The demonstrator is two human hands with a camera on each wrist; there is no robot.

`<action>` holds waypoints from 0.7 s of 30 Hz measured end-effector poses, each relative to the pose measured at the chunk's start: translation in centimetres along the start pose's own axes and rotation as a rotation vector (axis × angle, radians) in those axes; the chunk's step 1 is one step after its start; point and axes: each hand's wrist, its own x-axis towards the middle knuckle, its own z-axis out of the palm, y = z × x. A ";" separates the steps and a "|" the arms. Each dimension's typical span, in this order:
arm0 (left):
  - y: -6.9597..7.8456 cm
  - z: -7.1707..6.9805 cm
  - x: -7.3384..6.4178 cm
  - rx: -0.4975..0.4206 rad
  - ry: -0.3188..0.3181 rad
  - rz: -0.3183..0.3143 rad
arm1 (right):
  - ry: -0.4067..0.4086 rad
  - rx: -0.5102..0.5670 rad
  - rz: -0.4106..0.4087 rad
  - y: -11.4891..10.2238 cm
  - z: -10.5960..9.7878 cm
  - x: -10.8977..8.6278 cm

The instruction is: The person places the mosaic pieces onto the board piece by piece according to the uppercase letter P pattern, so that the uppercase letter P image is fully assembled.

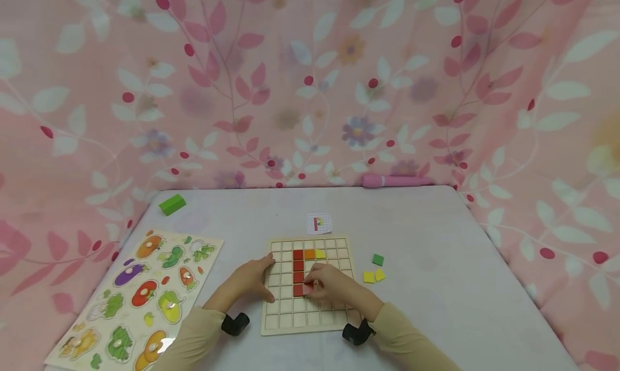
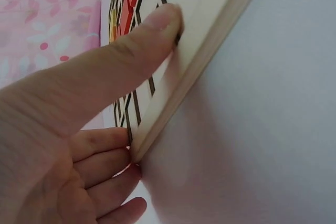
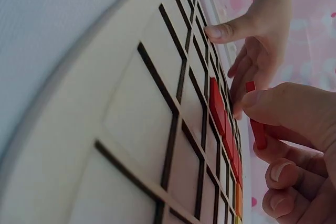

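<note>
A wooden grid board lies in the middle of the table. Set in its cells are a column of red square tiles, an orange tile and a yellow tile along the top. Between thumb and fingers, my right hand pinches another red tile on edge, above the board beside the column's lower end. My left hand rests on the board's left side, its thumb on the face and its other fingertips at the edge, as the left wrist view shows.
Behind the board lies a small printed card. Loose green and yellow tiles sit to the right. A vegetable puzzle board and a green block are at left; a pink pen-shaped object lies along the back edge.
</note>
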 end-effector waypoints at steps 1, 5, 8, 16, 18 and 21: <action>0.0 0.0 0.0 -0.008 0.002 -0.002 | -0.007 0.001 0.004 0.0 0.2 0.1; -0.2 0.1 -0.1 -0.030 0.010 -0.009 | -0.044 0.010 0.034 -0.2 0.9 0.4; -0.3 0.1 -0.2 -0.036 0.015 -0.004 | -0.068 -0.003 0.040 -0.4 1.3 0.6; -0.1 0.0 -0.2 -0.042 0.018 -0.008 | -0.075 -0.007 0.027 -1.0 1.9 0.9; 0.0 0.0 -0.2 -0.042 0.021 -0.008 | -0.077 -0.010 0.034 -1.1 2.0 1.0; 0.0 -0.1 -0.2 -0.047 0.020 -0.006 | -0.080 -0.021 0.052 -1.4 2.0 1.0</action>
